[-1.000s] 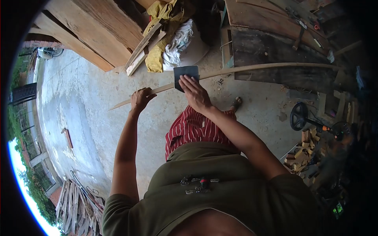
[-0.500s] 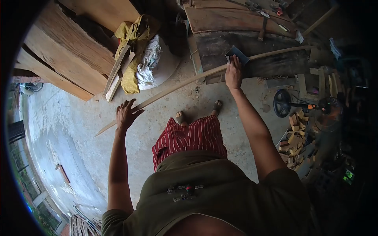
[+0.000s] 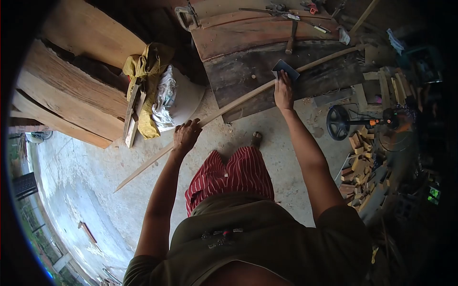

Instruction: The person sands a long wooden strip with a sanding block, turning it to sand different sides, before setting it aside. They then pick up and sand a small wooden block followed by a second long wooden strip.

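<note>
A long, thin wooden strip (image 3: 244, 99) slants from the workbench (image 3: 229, 86) out over the floor, its pointed end at the lower left. My left hand (image 3: 186, 137) is closed around the strip just off the bench's near corner. Over the bench, my right hand (image 3: 284, 93) holds a dark, bent sheet of sandpaper (image 3: 289, 72) against the strip, fingers lying over the sheet. The underside of the sandpaper is hidden.
A hammer (image 3: 291, 38) and other tools lie on the bench's far side, with a clamp (image 3: 185, 17) at its left corner. Large wooden slabs (image 3: 81, 90) and a yellow sack (image 3: 150, 62) stand left. Wood offcuts (image 3: 360, 162) are piled right, near a black wheel (image 3: 338, 122).
My left hand has moved up and right along the strip and closed around it from a looser, spread grasp. My right hand stays on the sandpaper. The view has shifted a little.
</note>
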Demonstrator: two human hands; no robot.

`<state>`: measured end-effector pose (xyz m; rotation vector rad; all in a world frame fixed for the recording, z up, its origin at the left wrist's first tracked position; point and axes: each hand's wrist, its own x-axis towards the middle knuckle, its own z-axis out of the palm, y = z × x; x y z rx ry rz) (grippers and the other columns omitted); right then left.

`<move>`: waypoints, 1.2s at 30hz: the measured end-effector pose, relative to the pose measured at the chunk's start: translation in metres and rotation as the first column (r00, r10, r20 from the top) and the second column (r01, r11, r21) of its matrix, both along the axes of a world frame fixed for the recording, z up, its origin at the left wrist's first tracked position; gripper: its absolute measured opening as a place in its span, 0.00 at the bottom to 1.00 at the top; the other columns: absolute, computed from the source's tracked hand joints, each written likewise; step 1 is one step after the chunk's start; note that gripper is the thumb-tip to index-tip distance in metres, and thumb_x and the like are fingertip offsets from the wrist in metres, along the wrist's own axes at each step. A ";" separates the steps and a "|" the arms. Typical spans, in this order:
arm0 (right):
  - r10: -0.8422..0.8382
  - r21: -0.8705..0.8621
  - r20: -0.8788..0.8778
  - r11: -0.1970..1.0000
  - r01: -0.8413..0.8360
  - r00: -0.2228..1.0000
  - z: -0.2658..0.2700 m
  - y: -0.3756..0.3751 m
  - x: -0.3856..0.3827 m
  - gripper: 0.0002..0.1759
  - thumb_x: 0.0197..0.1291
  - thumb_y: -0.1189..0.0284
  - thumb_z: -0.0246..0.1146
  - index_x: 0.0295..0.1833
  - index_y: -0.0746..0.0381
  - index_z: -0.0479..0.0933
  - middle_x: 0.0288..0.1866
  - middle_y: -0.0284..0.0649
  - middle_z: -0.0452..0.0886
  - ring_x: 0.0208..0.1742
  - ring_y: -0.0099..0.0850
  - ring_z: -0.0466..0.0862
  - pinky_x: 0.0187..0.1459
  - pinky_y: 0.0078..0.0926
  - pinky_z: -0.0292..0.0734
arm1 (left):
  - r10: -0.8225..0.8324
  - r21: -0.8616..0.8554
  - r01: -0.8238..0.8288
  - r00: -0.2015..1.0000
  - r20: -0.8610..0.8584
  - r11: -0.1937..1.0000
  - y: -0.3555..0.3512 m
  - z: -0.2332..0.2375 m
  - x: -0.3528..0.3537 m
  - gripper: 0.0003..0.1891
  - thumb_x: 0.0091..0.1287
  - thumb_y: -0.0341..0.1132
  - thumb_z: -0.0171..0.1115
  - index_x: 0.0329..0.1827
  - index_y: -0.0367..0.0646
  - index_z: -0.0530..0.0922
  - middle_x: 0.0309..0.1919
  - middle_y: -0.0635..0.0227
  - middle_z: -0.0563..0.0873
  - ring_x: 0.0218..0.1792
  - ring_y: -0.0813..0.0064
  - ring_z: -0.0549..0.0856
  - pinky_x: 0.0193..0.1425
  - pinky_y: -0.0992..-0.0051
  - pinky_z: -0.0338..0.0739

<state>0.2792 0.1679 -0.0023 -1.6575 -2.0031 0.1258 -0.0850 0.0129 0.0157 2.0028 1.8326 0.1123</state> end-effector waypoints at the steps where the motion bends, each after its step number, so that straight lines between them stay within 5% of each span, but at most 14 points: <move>1: -0.039 0.021 0.016 0.999 0.039 0.999 0.000 -0.001 -0.002 0.23 0.76 0.69 0.48 0.68 0.71 0.69 0.74 0.53 0.67 0.76 0.46 0.64 0.76 0.42 0.58 | 0.030 0.049 -0.029 0.999 -0.024 0.998 -0.002 0.000 0.007 0.24 0.66 0.45 0.65 0.65 0.56 0.74 0.51 0.64 0.83 0.52 0.59 0.83 0.57 0.57 0.73; 4: 0.076 0.089 0.021 0.993 -0.078 0.997 0.001 -0.027 -0.032 0.23 0.71 0.69 0.56 0.67 0.71 0.70 0.72 0.52 0.69 0.75 0.47 0.66 0.75 0.43 0.60 | 0.026 0.264 -0.013 0.999 -0.044 0.965 0.004 0.006 0.033 0.23 0.67 0.41 0.64 0.65 0.56 0.73 0.56 0.65 0.79 0.52 0.60 0.81 0.56 0.57 0.73; 7: 0.447 0.025 0.039 0.894 -0.448 0.894 0.007 -0.056 -0.050 0.25 0.66 0.71 0.60 0.67 0.69 0.71 0.73 0.49 0.69 0.76 0.43 0.66 0.75 0.43 0.60 | 0.005 0.213 -0.006 1.000 0.002 0.977 0.028 0.015 0.069 0.21 0.67 0.37 0.63 0.63 0.56 0.75 0.59 0.65 0.76 0.54 0.61 0.79 0.55 0.58 0.73; 9: 0.487 0.002 0.032 0.873 -0.487 0.873 0.011 -0.038 -0.021 0.25 0.67 0.71 0.59 0.68 0.69 0.71 0.73 0.49 0.69 0.76 0.42 0.66 0.75 0.41 0.60 | 0.004 0.278 0.008 0.999 -0.042 0.961 0.041 0.016 0.090 0.17 0.65 0.32 0.63 0.57 0.55 0.78 0.52 0.63 0.76 0.50 0.60 0.79 0.49 0.59 0.75; 12: 0.226 0.062 0.020 0.972 -0.227 0.974 0.003 0.031 0.069 0.22 0.71 0.70 0.55 0.67 0.70 0.71 0.73 0.50 0.69 0.75 0.44 0.66 0.75 0.39 0.60 | 0.008 0.315 0.020 0.996 -0.086 0.949 0.043 0.007 0.101 0.18 0.65 0.32 0.63 0.58 0.57 0.79 0.48 0.64 0.77 0.47 0.59 0.79 0.48 0.60 0.76; 14: 0.055 0.076 0.024 0.995 -0.057 0.998 0.002 0.080 0.132 0.22 0.73 0.69 0.53 0.66 0.71 0.72 0.72 0.52 0.70 0.75 0.46 0.67 0.74 0.40 0.61 | 0.115 0.194 -0.110 0.993 -0.016 0.975 0.040 0.008 0.103 0.19 0.65 0.32 0.64 0.59 0.59 0.80 0.44 0.66 0.79 0.46 0.58 0.78 0.49 0.60 0.76; 18: -0.116 0.086 0.005 0.990 0.115 0.993 0.000 0.101 0.148 0.21 0.73 0.70 0.52 0.65 0.71 0.72 0.70 0.54 0.71 0.73 0.48 0.68 0.74 0.41 0.62 | 0.133 0.192 -0.130 0.991 -0.002 0.973 0.040 0.015 0.108 0.20 0.65 0.29 0.61 0.59 0.59 0.79 0.41 0.66 0.80 0.46 0.56 0.77 0.48 0.58 0.76; 20: -0.051 0.113 -0.005 0.992 0.051 0.999 0.004 0.070 0.112 0.21 0.73 0.70 0.53 0.64 0.71 0.72 0.70 0.52 0.72 0.74 0.46 0.68 0.74 0.41 0.61 | 0.143 0.210 -0.139 0.990 -0.004 0.968 0.040 0.015 0.110 0.20 0.65 0.28 0.61 0.59 0.59 0.79 0.41 0.65 0.80 0.46 0.56 0.77 0.48 0.59 0.76; 23: 0.423 0.029 -0.015 0.906 -0.423 0.906 0.008 0.022 0.081 0.24 0.67 0.72 0.60 0.67 0.68 0.72 0.72 0.46 0.71 0.76 0.40 0.66 0.75 0.39 0.61 | 0.174 0.196 -0.172 0.985 0.005 0.965 0.037 0.015 0.114 0.18 0.65 0.28 0.63 0.57 0.58 0.81 0.42 0.64 0.80 0.46 0.57 0.77 0.50 0.59 0.75; 25: 0.443 0.060 -0.025 0.896 -0.441 0.896 0.007 0.033 0.101 0.24 0.67 0.71 0.60 0.66 0.68 0.72 0.72 0.47 0.72 0.76 0.39 0.67 0.75 0.38 0.60 | 0.177 0.255 -0.192 0.981 0.078 0.948 0.037 0.004 0.109 0.19 0.63 0.27 0.66 0.57 0.55 0.83 0.41 0.64 0.81 0.45 0.59 0.77 0.50 0.62 0.74; 31: -0.050 0.056 0.125 0.997 0.043 0.991 -0.003 0.152 0.228 0.22 0.74 0.67 0.51 0.66 0.68 0.72 0.70 0.49 0.72 0.74 0.43 0.69 0.73 0.39 0.62 | 0.131 0.283 -0.183 0.973 0.191 0.942 0.038 -0.005 0.102 0.20 0.61 0.23 0.68 0.55 0.53 0.84 0.40 0.64 0.81 0.43 0.60 0.79 0.49 0.63 0.73; 36: -0.133 0.030 0.089 0.991 0.131 0.987 -0.004 0.132 0.218 0.22 0.75 0.66 0.50 0.66 0.69 0.71 0.72 0.51 0.70 0.74 0.44 0.68 0.73 0.39 0.62 | 0.068 0.330 -0.158 0.961 0.270 0.930 0.041 -0.006 0.090 0.22 0.60 0.22 0.68 0.56 0.55 0.84 0.39 0.65 0.81 0.43 0.61 0.79 0.48 0.63 0.74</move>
